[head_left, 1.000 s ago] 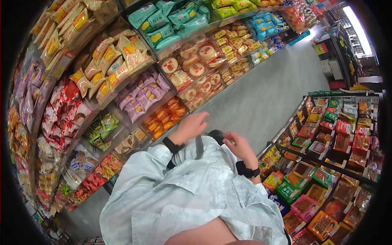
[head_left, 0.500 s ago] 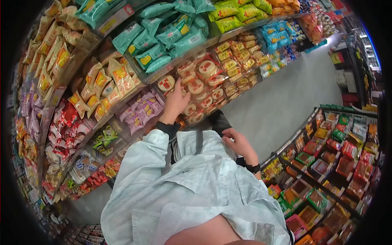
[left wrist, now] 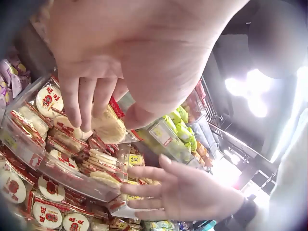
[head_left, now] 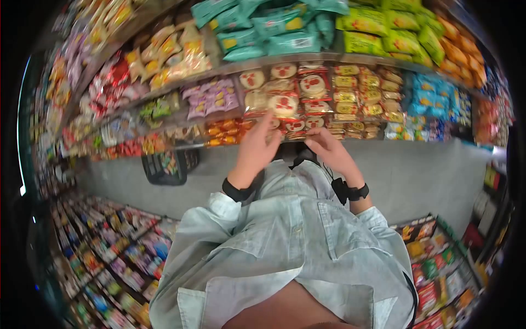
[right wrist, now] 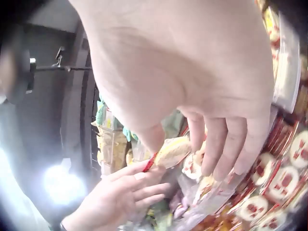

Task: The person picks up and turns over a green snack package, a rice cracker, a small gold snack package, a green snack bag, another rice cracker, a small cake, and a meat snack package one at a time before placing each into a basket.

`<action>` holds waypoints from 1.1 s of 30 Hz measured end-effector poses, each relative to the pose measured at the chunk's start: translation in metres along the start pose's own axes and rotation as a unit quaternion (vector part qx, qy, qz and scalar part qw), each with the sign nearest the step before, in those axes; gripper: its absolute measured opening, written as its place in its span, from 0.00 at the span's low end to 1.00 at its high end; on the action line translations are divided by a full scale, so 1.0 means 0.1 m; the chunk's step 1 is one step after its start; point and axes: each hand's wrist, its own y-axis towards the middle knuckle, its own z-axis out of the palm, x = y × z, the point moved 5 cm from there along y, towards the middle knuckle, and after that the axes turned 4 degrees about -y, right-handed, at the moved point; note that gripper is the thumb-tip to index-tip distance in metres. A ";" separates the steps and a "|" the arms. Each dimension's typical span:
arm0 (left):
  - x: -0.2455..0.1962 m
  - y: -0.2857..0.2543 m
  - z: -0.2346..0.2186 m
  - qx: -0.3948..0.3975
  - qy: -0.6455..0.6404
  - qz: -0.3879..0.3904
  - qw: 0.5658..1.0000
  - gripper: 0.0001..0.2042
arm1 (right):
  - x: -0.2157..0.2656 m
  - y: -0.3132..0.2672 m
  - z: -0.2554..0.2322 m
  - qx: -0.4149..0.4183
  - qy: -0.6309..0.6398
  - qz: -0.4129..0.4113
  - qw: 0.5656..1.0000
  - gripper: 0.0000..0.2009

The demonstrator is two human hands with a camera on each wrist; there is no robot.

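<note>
Left hand (head_left: 256,151): one, thumb and fingers pinching a single cracker packet (head_left: 284,106).
Right hand (head_left: 330,153): one, fingers open and loosely bent, beside the left.
Cracker packet: one gripped, in front of the shelf (head_left: 263,64), near many similar red-marked ones.
Wrist straps (head_left: 236,191): two, black, one per wrist.
Basket (head_left: 149,171): one, dark, on the floor, person's left.

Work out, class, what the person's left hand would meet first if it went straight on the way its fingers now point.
Probably the round cracker packets on the shelf: the left hand points that way, holding a packet that would likely touch first. The depth between is unclear.
</note>
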 end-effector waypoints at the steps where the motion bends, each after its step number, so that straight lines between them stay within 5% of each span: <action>1: -0.04 -0.10 0.02 -0.012 -0.021 0.022 0.999 0.32 | 0.06 0.09 0.04 0.015 0.061 0.012 0.998 0.23; 4: -0.20 -0.43 0.04 -0.004 -0.060 -0.011 0.998 0.33 | 0.33 0.16 0.21 0.020 0.159 0.066 0.985 0.27; 8: -0.22 -0.78 0.05 -0.016 -0.075 0.038 0.996 0.32 | 0.49 0.23 0.41 -0.003 0.141 0.040 0.989 0.24; 14: 0.08 -1.57 -0.35 -0.112 -0.144 -0.041 0.982 0.35 | 0.44 0.06 0.91 0.082 0.052 0.017 0.995 0.19; 21: 1.05 -3.17 -0.57 -0.199 -0.259 -0.094 0.940 0.36 | 0.40 -0.80 2.37 0.269 -0.120 -0.023 0.955 0.19; 26: 1.27 -4.36 -0.70 -0.254 -0.312 -0.129 0.906 0.34 | 0.29 -1.18 3.42 0.390 -0.210 -0.027 0.896 0.19; 33: 1.59 -5.29 -0.58 -0.433 -0.324 -0.170 0.824 0.26 | 0.01 -1.25 4.52 0.412 -0.231 -0.034 0.881 0.13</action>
